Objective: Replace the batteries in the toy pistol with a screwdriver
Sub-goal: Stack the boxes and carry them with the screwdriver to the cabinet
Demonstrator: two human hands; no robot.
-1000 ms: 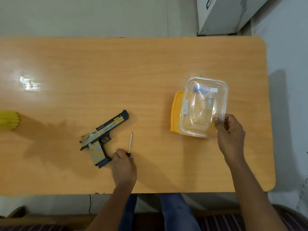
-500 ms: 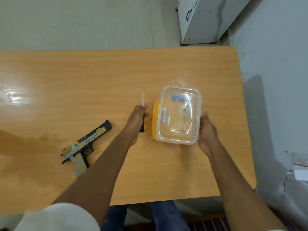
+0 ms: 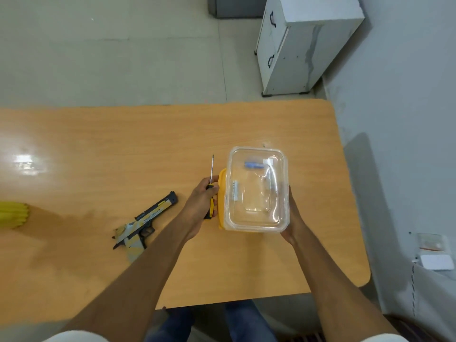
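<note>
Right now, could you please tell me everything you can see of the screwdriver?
The screwdriver has a thin bare metal shaft and a black and yellow handle that looks plastic. The left hand grips the handle, with the shaft pointing away from the person, over the table. It lies just left of the clear container's yellow lid.
</note>
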